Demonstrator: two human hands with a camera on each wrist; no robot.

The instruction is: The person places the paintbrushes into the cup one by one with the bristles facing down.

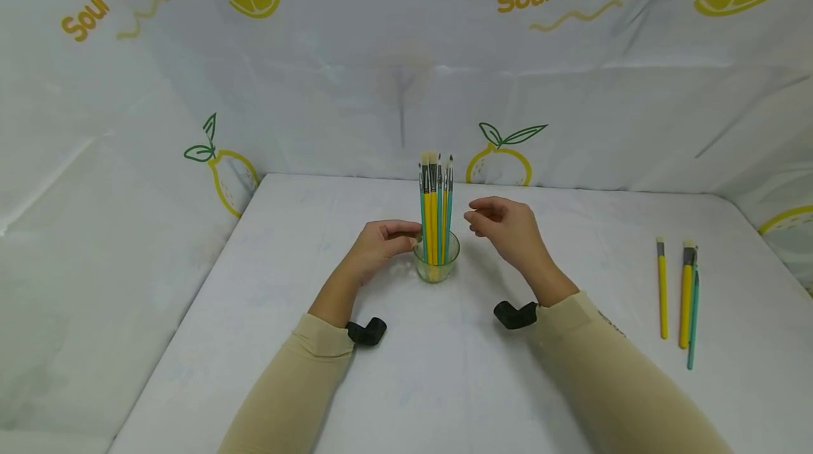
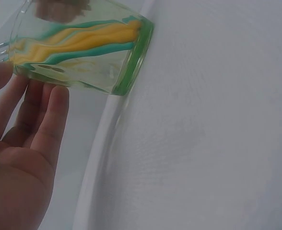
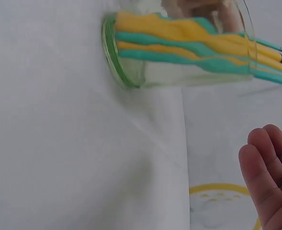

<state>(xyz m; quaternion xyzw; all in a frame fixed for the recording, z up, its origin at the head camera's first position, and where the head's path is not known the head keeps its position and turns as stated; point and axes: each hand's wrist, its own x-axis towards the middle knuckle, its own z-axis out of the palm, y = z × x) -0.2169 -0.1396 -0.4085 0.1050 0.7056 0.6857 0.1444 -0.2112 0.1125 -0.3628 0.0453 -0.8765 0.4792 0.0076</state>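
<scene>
A clear glass (image 1: 435, 275) with a greenish base stands upright on the table and holds several yellow and teal paintbrushes (image 1: 435, 221), bristles up. My left hand (image 1: 380, 246) is at the glass's left side, its fingertips at or very near the wall by the rim; whether they touch is unclear. In the left wrist view the fingers (image 2: 54, 120) look extended and loose, not wrapped round the glass (image 2: 100, 76). To the right of the brushes, my right hand (image 1: 504, 224) hovers apart from the glass, fingers loosely bent with nothing in them.
On the table's right side lie two yellow paintbrushes (image 1: 663, 291) and a teal paintbrush (image 1: 694, 320), bristles toward the back. A white cloth with lemon prints (image 1: 406, 87) hangs behind the white tabletop (image 1: 432, 383). Each wrist wears a black camera mount (image 1: 368, 332).
</scene>
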